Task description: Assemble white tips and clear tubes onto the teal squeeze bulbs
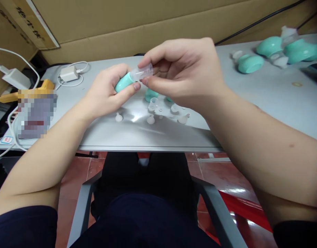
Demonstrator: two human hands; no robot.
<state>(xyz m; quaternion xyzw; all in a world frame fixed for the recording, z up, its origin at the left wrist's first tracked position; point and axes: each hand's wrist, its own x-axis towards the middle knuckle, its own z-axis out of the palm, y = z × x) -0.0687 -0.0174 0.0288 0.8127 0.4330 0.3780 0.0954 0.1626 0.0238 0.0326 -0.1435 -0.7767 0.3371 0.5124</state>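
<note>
My left hand (106, 88) is wrapped round a glossy teal bulb (123, 82). From the bulb's upper right end a clear plastic tube (142, 73) juts out, tilted. The fingertips of my right hand (184, 70) are closed on the tube's far end; its inner fingers are partly hidden. Below the hands, another teal piece (151, 94) lies partly covered on the table, with a clear plastic cup (153, 104) in front of it. Small white caps with tabs, such as one white cap (118, 117), lie along the near side among tiny clear discs.
Several teal bulbs (250, 64) with clear parts are grouped at the back right of the grey table (272, 110). At left are a white charger (69, 73), a yellow tool (42, 89), a blurred-out flat object (37, 115) and loose white cables. Cardboard (137, 20) walls the back.
</note>
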